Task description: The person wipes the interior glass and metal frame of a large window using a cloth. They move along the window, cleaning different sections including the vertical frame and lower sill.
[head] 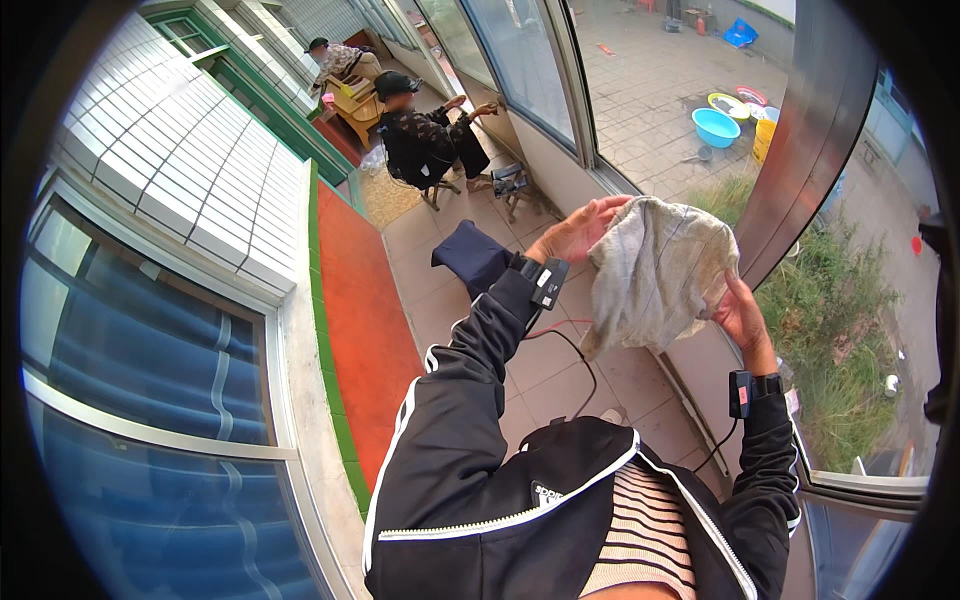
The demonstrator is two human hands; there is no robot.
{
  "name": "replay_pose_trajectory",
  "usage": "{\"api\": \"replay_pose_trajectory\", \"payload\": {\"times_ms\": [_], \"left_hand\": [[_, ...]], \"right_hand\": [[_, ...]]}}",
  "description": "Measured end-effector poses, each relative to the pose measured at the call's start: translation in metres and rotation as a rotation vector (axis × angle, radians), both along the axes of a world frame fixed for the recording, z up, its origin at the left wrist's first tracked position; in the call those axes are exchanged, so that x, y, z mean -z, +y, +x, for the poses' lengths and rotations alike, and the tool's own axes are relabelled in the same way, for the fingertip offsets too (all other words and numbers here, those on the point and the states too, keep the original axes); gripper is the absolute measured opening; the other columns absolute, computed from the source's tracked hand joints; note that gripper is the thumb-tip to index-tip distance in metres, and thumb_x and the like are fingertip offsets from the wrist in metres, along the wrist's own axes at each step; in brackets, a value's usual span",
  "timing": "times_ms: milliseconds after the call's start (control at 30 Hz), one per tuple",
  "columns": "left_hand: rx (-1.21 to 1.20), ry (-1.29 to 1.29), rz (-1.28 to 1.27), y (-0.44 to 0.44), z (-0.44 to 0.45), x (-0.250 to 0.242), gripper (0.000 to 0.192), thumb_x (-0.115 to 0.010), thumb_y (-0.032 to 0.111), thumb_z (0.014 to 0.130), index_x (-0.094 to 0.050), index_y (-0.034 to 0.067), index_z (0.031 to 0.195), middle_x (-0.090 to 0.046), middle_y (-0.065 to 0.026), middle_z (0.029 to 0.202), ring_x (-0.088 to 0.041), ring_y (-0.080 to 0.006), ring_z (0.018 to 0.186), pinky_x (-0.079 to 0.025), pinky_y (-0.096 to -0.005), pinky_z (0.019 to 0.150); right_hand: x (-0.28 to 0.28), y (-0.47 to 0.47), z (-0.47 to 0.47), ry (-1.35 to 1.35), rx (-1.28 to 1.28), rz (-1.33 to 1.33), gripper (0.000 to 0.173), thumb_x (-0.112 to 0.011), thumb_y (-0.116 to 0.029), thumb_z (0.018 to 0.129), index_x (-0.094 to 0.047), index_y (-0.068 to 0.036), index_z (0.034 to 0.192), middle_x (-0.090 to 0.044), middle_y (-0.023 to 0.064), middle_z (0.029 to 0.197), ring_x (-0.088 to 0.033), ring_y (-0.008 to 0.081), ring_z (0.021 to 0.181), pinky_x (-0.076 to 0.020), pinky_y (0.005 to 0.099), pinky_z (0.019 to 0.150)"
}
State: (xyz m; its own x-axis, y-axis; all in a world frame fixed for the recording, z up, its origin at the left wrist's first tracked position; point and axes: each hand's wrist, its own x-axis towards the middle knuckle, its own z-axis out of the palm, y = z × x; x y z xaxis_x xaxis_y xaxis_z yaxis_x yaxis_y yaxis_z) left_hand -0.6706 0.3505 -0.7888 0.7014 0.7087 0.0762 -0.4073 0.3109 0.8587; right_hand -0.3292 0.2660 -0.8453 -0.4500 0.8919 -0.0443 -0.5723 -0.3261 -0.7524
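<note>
A grubby grey-white cloth rag (660, 274) hangs bunched between my two hands, in front of the aluminium window frame (806, 142). My left hand (581, 229) is at the rag's upper left edge, with its fingers partly behind the fabric. At the lower right side, my right hand (741, 311) grips the rag, thumb on the near face. The rag's lower corner droops over the tiled floor (540, 375). Each wrist wears a small black device, the left one (550, 283) and the right one (739, 394), with cables running from them.
A stool draped in dark cloth (472, 255) stands ahead on the left. Beyond it a person (420, 135) sits beside a small folding stool (514, 187); another person (345, 64) leans over farther back. A red-topped ledge (360, 330) runs along the left. Basins (716, 127) lie outside the glass.
</note>
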Motion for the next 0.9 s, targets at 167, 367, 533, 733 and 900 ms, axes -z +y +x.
{"api": "replay_pose_trajectory", "payload": {"times_ms": [167, 367, 533, 733, 900], "left_hand": [[0.196, -0.004, -0.6, -0.084, 0.019, 0.114, 0.077, -0.044, 0.071, 0.089, -0.052, 0.007, 0.131, -0.061, -0.008, 0.122, -0.06, -0.0191, 0.106, -0.049, -0.0332, 0.089], [-0.191, 0.315, -0.416, -0.119, 0.039, 0.14, 0.034, -0.065, 0.021, 0.091, -0.052, 0.006, 0.119, -0.06, -0.0057, 0.108, -0.061, -0.0165, 0.099, -0.052, -0.033, 0.082], [-0.547, 0.342, -0.222, -0.112, 0.01, 0.124, 0.023, -0.057, 0.011, 0.092, -0.054, 0.009, 0.114, -0.059, -0.0026, 0.102, -0.058, -0.0106, 0.084, -0.053, -0.0305, 0.067], [-0.341, 0.28, -0.465, -0.133, 0.004, 0.142, 0.044, -0.058, 0.027, 0.095, -0.046, 0.0, 0.128, -0.055, -0.0099, 0.118, -0.058, -0.0204, 0.107, -0.053, -0.0383, 0.086], [0.027, 0.592, -0.372, -0.139, 0.023, 0.141, 0.073, -0.081, 0.021, 0.077, -0.037, 0.006, 0.133, -0.055, -0.0128, 0.112, -0.058, -0.0194, 0.103, -0.053, -0.0367, 0.077]], "right_hand": [[0.059, -0.045, -0.026, -0.273, 0.032, -0.234, 0.032, -0.069, -0.021, 0.088, -0.061, -0.002, 0.113, -0.068, 0.0081, 0.1, -0.068, 0.0172, 0.086, -0.0572, 0.0326, 0.076], [0.078, -0.051, -0.034, -0.417, 0.104, -0.181, 0.025, -0.067, -0.005, 0.081, -0.063, 0.002, 0.105, -0.069, 0.008, 0.097, -0.067, 0.0173, 0.082, -0.0548, 0.0307, 0.076], [0.061, -0.045, -0.047, -0.325, 0.267, -0.13, 0.031, -0.062, -0.004, 0.08, -0.061, 0.003, 0.111, -0.067, 0.0081, 0.101, -0.066, 0.017, 0.089, -0.0523, 0.0305, 0.083], [0.059, -0.05, -0.072, -0.301, 0.238, -0.133, 0.024, -0.059, -0.003, 0.08, -0.061, 0.002, 0.104, -0.065, 0.0068, 0.094, -0.064, 0.0166, 0.081, -0.0531, 0.03, 0.073], [0.045, -0.058, -0.065, -0.347, 0.229, -0.139, 0.019, -0.061, -0.004, 0.081, -0.06, 0.0, 0.1, -0.063, 0.0032, 0.088, -0.062, 0.0136, 0.077, -0.0516, 0.028, 0.071]]}}
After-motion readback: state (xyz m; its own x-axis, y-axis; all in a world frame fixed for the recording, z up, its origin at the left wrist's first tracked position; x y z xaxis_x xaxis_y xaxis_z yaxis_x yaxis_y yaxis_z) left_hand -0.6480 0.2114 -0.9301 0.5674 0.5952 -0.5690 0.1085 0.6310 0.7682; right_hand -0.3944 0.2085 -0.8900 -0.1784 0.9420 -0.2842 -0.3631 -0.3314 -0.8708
